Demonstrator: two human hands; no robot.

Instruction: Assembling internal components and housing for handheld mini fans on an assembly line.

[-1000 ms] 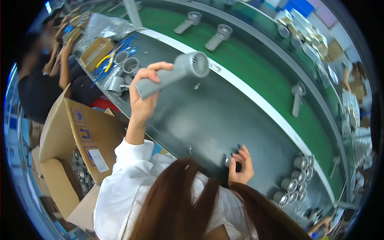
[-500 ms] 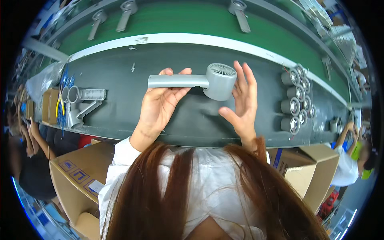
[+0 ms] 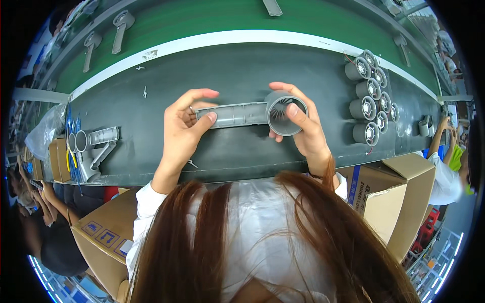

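Note:
My two hands hold a grey plastic handheld-fan housing [image 3: 237,115] level above the dark bench, its hollow handle side and open round ring facing me. At the handle's left end, my left hand [image 3: 181,126] grips it with the thumb on the inner face; the index finger is stretched out above. My right hand [image 3: 312,134] is closed around the ring, the thumb at its open mouth and the other fingers behind it. Radial slats show deep inside the ring, and the handle's cavity has small ribs.
Several round grey fan units [image 3: 365,108] stand grouped at the right. More grey housings [image 3: 104,135] lie at the left beside blue wires [image 3: 74,123]. Beyond the bench's white edge strip, a green conveyor [image 3: 202,20] carries housings. Cardboard boxes [image 3: 108,227] flank me; people work at both sides.
The housing has been turned over, from its outer side with the grille up to its hollow side facing me. My right hand has closed on the ring. Housings on the conveyor have shifted left.

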